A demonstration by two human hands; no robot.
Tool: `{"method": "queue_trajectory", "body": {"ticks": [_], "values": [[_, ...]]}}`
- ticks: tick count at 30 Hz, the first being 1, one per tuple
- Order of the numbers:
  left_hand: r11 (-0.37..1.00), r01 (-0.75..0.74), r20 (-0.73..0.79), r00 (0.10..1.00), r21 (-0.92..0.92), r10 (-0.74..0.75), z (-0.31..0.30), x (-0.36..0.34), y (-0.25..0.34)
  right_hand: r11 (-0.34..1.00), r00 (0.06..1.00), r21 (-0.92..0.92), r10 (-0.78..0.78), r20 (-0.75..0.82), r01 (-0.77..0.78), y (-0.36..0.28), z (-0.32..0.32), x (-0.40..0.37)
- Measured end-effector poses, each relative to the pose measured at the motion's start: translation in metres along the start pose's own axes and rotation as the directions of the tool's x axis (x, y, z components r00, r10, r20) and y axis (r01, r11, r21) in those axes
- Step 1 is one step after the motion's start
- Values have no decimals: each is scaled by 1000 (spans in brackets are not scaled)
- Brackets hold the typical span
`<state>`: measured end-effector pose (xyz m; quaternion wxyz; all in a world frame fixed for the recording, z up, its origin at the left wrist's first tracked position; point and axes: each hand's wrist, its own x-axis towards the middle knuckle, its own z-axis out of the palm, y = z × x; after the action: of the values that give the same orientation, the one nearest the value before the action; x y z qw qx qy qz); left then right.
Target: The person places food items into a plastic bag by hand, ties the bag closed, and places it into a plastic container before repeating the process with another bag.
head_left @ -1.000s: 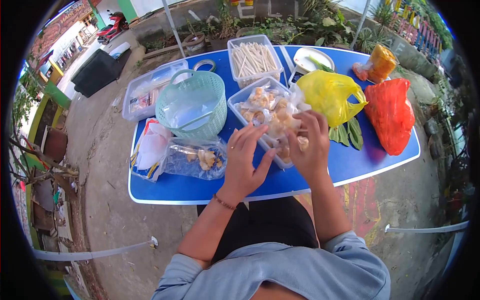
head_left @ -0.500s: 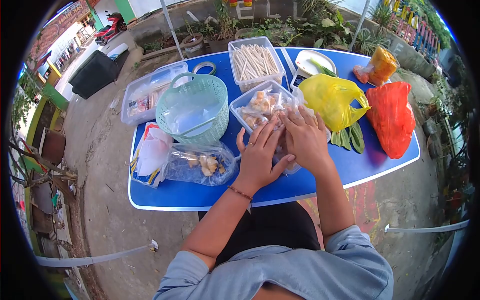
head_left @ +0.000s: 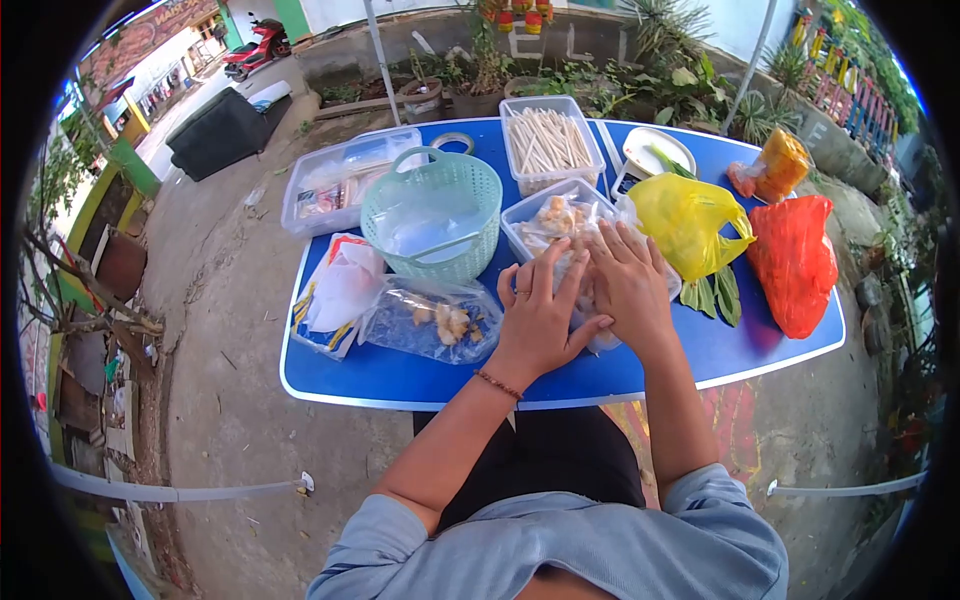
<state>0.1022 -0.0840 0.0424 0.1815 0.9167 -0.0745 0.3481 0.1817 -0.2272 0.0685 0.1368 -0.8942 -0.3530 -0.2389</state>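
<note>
Under both my hands are clear plastic bags [head_left: 562, 214] of pale, light-brown chunks, lying in a see-through plastic tub [head_left: 517, 235]. My left hand [head_left: 540, 308] rests on the near part of the bags with its fingers stretched out. Beside it, my right hand [head_left: 630, 285] lies flat over the bags, fingers pointing away from me. The two hands almost meet above the tub, and neither is wrapped round anything. What lies beneath the palms is hidden. To the left, another clear bag [head_left: 425, 322] with a few similar chunks lies on the blue table [head_left: 430, 385].
A mint-green basket [head_left: 470, 245], a lidded-size clear box [head_left: 320, 215] and a tape roll [head_left: 453, 141] stand left. Behind is a tub of pale sticks [head_left: 546, 140]. To the right are a yellow bag [head_left: 680, 220], green leaves [head_left: 725, 295], a red bag [head_left: 795, 270] and a white plate [head_left: 655, 150].
The whole view has shifted, so the table and its things sit further right. Both hands stay on the bags in the tub, with only slight movement of the fingers.
</note>
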Motion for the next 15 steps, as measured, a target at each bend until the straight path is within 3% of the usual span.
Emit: {"method": "queue_trajectory", "body": {"ticks": [5, 7, 10, 12, 15], "values": [[993, -39, -121, 991, 108, 52, -60, 12, -13, 939, 980, 283, -194, -31, 195, -31, -14, 34], [992, 41, -207, 978, 117, -16, -82, 20, -35, 847, 942, 412, -311, -126, 335, -55, -18, 55], [973, 171, -265, 956, 152, -126, -107, 20, -78, 711, 903, 563, -385, -191, 422, -80, -3, 88], [937, 252, -276, 944, 241, -182, -116, 17, -101, 700, 911, 603, -395, -120, 382, -88, 14, 117], [928, 316, -179, 919, -197, -351, -110, 14, -134, 768, 931, 601, -350, 105, 221, -101, 46, 155]]}}
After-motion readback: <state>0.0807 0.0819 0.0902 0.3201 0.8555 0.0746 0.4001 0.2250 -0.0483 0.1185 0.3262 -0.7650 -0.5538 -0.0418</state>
